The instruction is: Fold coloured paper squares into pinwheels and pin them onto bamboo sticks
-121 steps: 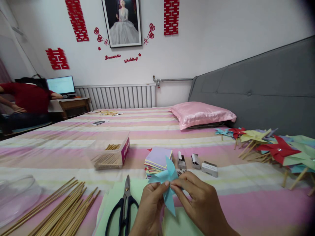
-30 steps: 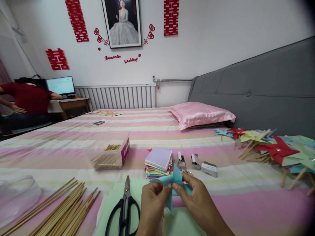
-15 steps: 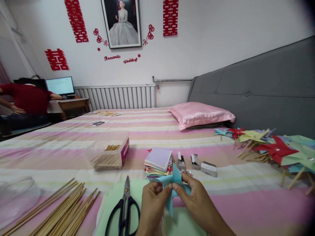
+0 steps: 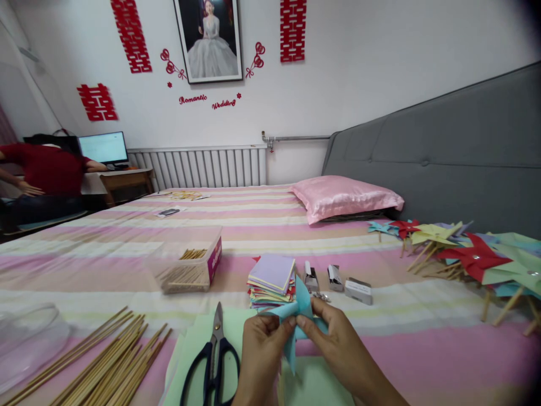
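A light blue paper pinwheel (image 4: 291, 311) is pinched between my two hands, its blades folded in toward the centre. My left hand (image 4: 265, 344) grips its left side with thumb and curled fingers. On the other side my right hand (image 4: 332, 335) presses its thumb near the middle, fingers behind the paper. Just beyond them sits a stack of coloured paper squares (image 4: 271, 276). Dark-handled scissors (image 4: 215, 352) lie on pale green paper (image 4: 192, 338) left of my hands. Whether a pin is in the pinwheel's centre is hidden by my thumbs.
Wooden sticks (image 4: 110, 361) and a clear lid (image 4: 31, 344) lie at left, a plastic box of sticks (image 4: 186, 270) behind them. Small boxes (image 4: 358, 291) stand beyond my right hand. Several pinwheels (image 4: 477, 256) rest at right, near a pink pillow (image 4: 346, 197). A person (image 4: 46, 175) sits far left.
The pinwheel's upper blade has tilted slightly and shifted up a little. Both hands keep nearly the same place and hold.
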The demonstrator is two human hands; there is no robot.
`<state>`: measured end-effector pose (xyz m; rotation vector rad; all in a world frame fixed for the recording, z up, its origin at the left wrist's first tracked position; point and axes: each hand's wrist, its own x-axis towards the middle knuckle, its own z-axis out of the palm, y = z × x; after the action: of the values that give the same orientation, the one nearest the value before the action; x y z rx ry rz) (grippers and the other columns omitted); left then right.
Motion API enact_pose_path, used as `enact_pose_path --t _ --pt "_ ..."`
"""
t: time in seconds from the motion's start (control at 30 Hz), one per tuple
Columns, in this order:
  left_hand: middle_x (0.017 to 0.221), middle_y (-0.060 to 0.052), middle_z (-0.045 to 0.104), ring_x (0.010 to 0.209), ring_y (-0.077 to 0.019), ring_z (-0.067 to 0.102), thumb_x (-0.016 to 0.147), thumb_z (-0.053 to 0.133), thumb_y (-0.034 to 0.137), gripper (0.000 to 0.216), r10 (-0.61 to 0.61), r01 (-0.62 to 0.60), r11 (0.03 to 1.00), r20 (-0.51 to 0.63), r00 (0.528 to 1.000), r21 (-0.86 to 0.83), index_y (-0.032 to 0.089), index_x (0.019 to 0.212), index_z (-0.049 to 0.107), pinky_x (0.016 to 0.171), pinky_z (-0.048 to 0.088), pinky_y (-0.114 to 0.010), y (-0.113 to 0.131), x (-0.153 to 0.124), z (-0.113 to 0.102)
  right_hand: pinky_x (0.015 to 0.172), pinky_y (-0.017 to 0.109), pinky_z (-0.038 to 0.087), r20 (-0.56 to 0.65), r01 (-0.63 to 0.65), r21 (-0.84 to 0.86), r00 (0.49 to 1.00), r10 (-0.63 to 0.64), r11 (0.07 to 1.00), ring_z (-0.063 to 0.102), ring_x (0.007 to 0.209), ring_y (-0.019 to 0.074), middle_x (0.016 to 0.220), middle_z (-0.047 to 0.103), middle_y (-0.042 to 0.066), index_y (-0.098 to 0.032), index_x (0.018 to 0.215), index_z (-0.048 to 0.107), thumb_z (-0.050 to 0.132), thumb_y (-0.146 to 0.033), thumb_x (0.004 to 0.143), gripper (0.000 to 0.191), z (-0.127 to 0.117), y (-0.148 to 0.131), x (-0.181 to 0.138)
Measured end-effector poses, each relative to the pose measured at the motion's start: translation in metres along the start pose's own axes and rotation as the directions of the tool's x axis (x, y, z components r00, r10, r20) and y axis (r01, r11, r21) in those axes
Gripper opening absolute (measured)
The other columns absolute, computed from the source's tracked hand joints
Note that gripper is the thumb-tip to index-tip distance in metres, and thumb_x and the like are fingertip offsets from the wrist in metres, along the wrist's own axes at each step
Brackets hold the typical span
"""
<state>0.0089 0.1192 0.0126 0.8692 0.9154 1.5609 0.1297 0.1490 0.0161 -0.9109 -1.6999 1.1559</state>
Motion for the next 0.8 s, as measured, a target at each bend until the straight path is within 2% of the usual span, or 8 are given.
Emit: enact_pose_path --t 0.13,0.27,0.43,0.6,0.8 --pt "0.058 -0.001 0.069 0.056 -0.0128 0.057 0.062 0.075 0.022 0.016 0.007 -0.008 1.000 0.017 1.000 0.030 0.016 0.077 0.076 0.061 0.043 -0.022 -0.003 0.000 -0.001 0.086 0.033 0.043 0.049 0.008 0.085 0.999 -0.012 0.996 0.058 0.093 0.0217 0.104 0.065 0.007 -0.016 0.108 0.060 0.050 -0.025 0.082 0.030 0.000 0.004 0.001" --pt "0.061 -0.004 0.071 0.060 -0.0154 0.060 0.061 0.076 0.028 0.021 0.000 -0.001 0.999 0.012 1.000 0.037 0.015 0.077 0.076 0.064 0.045 -0.024 -0.002 0.000 0.001 0.084 0.033 0.044 0.050 -0.013 0.118 0.999 0.007 0.993 0.059 0.093 0.0222 0.104 0.065 0.007 -0.016 0.109 0.060 0.051 -0.028 0.082 0.031 -0.001 0.003 0.001" --pt "0.065 -0.005 0.071 0.060 -0.0157 0.059 0.061 0.075 0.032 0.023 -0.021 0.020 1.000 0.032 0.999 0.018 0.015 0.077 0.075 0.063 0.045 -0.026 -0.002 0.000 0.001 0.078 0.032 0.046 0.011 -0.049 0.043 0.999 0.049 0.998 0.060 0.084 0.0228 0.095 0.068 0.008 -0.014 0.104 0.063 0.054 -0.035 0.080 0.033 -0.005 -0.007 -0.001" --pt "0.061 -0.002 0.069 0.061 -0.0143 0.058 0.056 0.078 0.025 0.013 -0.042 0.042 0.999 0.002 0.999 0.028 0.016 0.065 0.073 0.065 0.043 -0.024 -0.005 0.002 -0.001 0.080 0.033 0.045 -0.042 -0.030 -0.093 0.999 0.026 0.995 0.061 0.078 0.0233 0.081 0.071 0.006 -0.015 0.093 0.069 0.058 -0.037 0.076 0.029 -0.005 -0.004 -0.001" --pt "0.061 -0.005 0.070 0.060 -0.0154 0.058 0.057 0.077 0.025 0.019 -0.110 0.109 0.993 0.015 0.994 0.049 0.012 0.071 0.074 0.066 0.043 -0.025 -0.002 0.001 -0.001 0.083 0.034 0.045 0.053 -0.041 0.011 0.998 0.041 0.999 0.060 0.091 0.0246 0.097 0.069 0.007 -0.014 0.099 0.066 0.055 -0.030 0.079 0.028 -0.007 -0.002 0.002"
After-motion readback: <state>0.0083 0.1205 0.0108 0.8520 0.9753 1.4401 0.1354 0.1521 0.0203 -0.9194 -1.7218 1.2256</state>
